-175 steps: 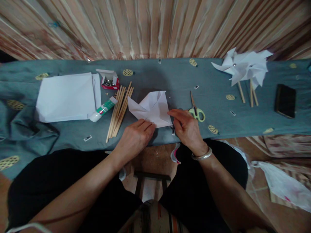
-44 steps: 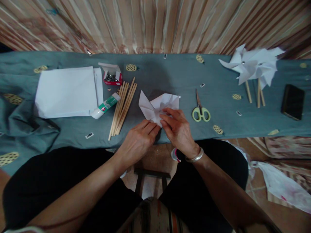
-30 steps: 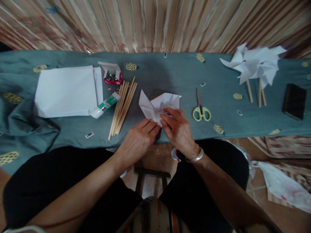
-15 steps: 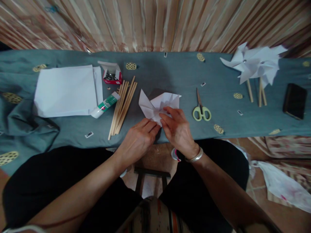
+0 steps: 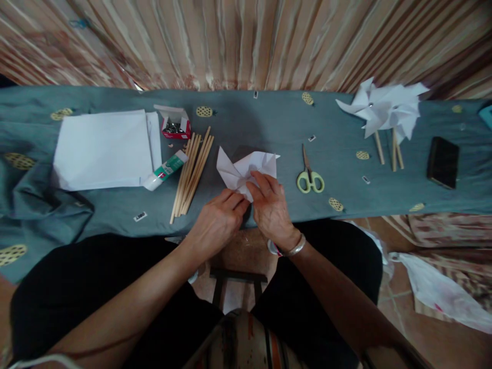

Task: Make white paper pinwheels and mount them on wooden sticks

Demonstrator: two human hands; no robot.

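1. While both hands work the paper (image 5: 246,166) at the near edge of the worktop (image 5: 269,123), the fold is best kept flat on the cloth, so that the crease runs true.
2. The left hand (image 5: 217,223) lies just left of the paper's near corner, its fingers (image 5: 234,199) curled and pressing on that corner; I judge it should hold there as the anchor.
3. The right hand (image 5: 271,207) meets it from the right, fingers (image 5: 257,185) pinched on a flap near the paper's middle. A light pinch seems wise, since thin paper tears or wrinkles under a hard one.
4. The flap should come to the middle without flattening its curve, if the finished pinwheels (image 5: 386,107) far right of the paper are a guide.
5. The far flaps stand up loose; I would keep wrists low so that sleeves and the bracelet (image 5: 292,250) do not drag them.
6. The sticks (image 5: 192,171) and glue (image 5: 165,170) lie just left of the paper, the pin box (image 5: 175,125) beyond them, the scissors (image 5: 309,177) just right: all within reach without letting go of the anchor.
7. The sheets (image 5: 103,148) lie well left of the paper.
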